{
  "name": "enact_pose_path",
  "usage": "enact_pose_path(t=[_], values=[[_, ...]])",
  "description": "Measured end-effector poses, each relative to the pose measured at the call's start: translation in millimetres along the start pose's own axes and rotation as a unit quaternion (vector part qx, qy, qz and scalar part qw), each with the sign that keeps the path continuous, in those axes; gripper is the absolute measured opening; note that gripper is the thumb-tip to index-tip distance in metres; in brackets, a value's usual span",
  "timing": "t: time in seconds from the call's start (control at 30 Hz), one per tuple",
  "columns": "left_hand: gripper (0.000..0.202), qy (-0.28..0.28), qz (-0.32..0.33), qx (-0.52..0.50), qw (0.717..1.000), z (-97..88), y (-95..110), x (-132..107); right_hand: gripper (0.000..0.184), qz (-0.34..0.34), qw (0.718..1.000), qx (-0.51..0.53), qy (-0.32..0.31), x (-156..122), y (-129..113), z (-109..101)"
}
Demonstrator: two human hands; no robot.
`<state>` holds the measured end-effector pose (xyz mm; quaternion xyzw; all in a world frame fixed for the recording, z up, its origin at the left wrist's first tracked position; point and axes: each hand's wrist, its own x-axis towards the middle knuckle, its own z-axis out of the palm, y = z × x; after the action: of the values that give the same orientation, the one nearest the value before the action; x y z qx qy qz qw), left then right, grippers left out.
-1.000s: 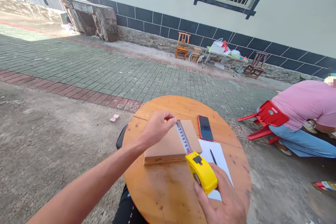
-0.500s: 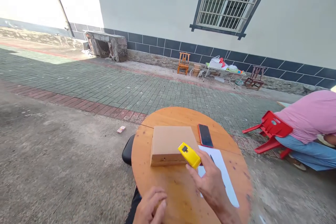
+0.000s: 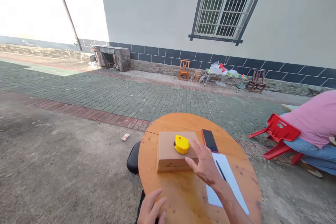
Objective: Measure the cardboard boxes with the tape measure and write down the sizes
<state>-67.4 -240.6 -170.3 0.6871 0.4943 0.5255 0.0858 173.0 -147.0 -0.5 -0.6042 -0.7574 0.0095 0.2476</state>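
Note:
A yellow tape measure [image 3: 181, 144] lies on top of a flat brown block [image 3: 173, 152] on the round wooden table [image 3: 189, 192]. My right hand [image 3: 203, 164] hovers just right of the tape measure with fingers spread, holding nothing. My left hand [image 3: 151, 210] rests at the table's near edge, fingers loosely extended. A phone with a red case [image 3: 209, 140] lies right of the block. A white sheet of paper [image 3: 225, 182] with a black pen [image 3: 221, 170] on it lies under my right forearm.
A person in a pink shirt [image 3: 313, 119] bends over beside a red plastic chair [image 3: 277, 134] at the right. A black stool [image 3: 133, 157] stands left of the table. Small wooden chairs [image 3: 184, 69] and a low table stand by the far wall.
The tape was retracted; my right hand set the tape measure on the block and let go. My left hand dropped to the table's near edge. The view tilted upward.

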Motion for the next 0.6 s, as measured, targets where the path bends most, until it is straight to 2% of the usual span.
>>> enact_pose_path(t=[0.1, 0.13, 0.2, 0.27, 0.33, 0.5, 0.6], values=[[0.041, -0.049, -0.077, -0.023, 0.996, -13.7, 13.4, 41.0, 0.054, 0.112, 0.988, 0.052, 0.089, -8.3, 22.3, 3.8], [0.047, -0.058, -0.116, -0.031, 0.991, -15.2, 19.2, 55.1, 0.056, 0.157, 0.98, 0.081, 0.095, -9.5, 27.8, 4.2], [0.057, -0.074, -0.201, -0.063, 0.975, -13.3, 30.2, 80.6, 0.058, 0.219, 0.962, 0.155, 0.054, -11.9, 33.1, 3.9], [0.066, -0.102, -0.266, -0.099, 0.953, -7.5, 38.0, 99.6, 0.058, 0.234, 0.947, 0.221, -0.003, -16.1, 30.2, 3.4], [0.071, -0.115, -0.309, -0.125, 0.936, -1.9, 41.4, 111.4, 0.056, 0.237, 0.938, 0.252, -0.017, -23.7, 21.2, 4.1], [0.074, -0.087, -0.344, -0.135, 0.925, -1.7, 36.8, 123.9, 0.058, 0.248, 0.93, 0.27, 0.028, -51.5, -3.9, 11.6], [0.073, -0.096, -0.335, -0.123, 0.929, -11.8, 30.6, 124.9, 0.05, 0.228, 0.938, 0.257, 0.044, -66.2, 0.1, 10.5]])
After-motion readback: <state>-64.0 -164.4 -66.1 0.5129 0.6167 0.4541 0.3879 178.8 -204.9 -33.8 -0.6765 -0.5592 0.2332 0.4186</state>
